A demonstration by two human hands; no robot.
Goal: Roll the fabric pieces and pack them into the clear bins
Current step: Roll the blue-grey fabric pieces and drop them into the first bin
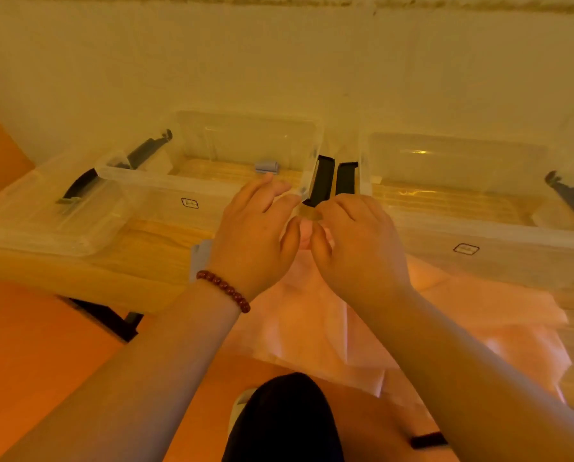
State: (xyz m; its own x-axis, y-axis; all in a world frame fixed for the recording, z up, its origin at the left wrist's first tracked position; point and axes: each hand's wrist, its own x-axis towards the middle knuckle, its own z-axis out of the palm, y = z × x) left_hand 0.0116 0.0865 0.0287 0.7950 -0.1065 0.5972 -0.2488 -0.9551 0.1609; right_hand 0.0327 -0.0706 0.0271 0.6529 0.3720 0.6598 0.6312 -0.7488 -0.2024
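The left hand and right hand sit together, pinching the far edge of the pink fabric, apparently to start rolling

wall: pale, plain | floor: orange | table: light wood, dark legs | light: warm yellow

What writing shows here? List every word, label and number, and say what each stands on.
The left sticker, on the front wall of the middle clear bin: black-framed print, too small and blurred to read.
The right sticker, on the front wall of the right clear bin: the same, unreadable.
No other text shows.
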